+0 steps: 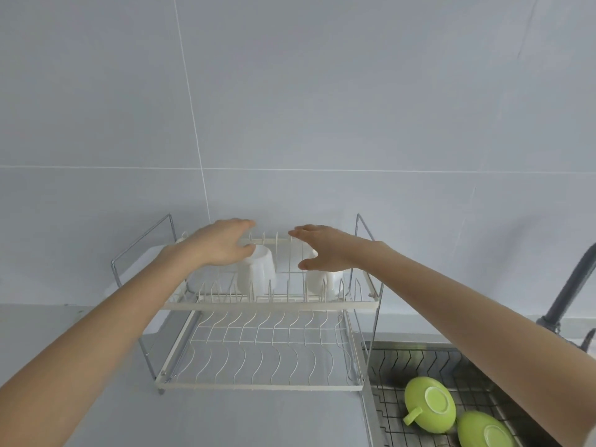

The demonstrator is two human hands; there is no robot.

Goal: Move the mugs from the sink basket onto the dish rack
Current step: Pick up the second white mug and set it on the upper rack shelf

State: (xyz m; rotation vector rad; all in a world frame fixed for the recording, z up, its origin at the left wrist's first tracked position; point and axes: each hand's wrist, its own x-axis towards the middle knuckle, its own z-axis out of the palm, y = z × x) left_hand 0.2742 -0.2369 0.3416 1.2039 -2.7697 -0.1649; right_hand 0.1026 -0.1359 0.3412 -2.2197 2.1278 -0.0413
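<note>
So far, two white mugs stood mouth-down on the upper tier of the dish rack (271, 305): the left white mug (258, 276) directly under the fingers (246, 224) of the left hand (222, 243), the right white mug (321, 280) just below the palm of the right hand (325, 250). Both hands were spread open with fingers released; the left thumb lay near or against its mug's base, contact uncertain, and neither hand gripped anything. Judged as a release just completed for this pair.

Remaining: two green mugs, also inverted, lay touching each other in the sink basket (416, 359), well below and to the right of the right fingers: the handled green mug (430, 404) and the second green mug (485, 430), partly cut off by the frame edge. Roughly half done, as far as visible.

The rack's lower tier held nothing. The rack stood on a pale grey bench (96, 382) beside the sink. Behind the fingers, large light grey wall tiles (290, 91); a dark faucet (571, 285) rose far right.
</note>
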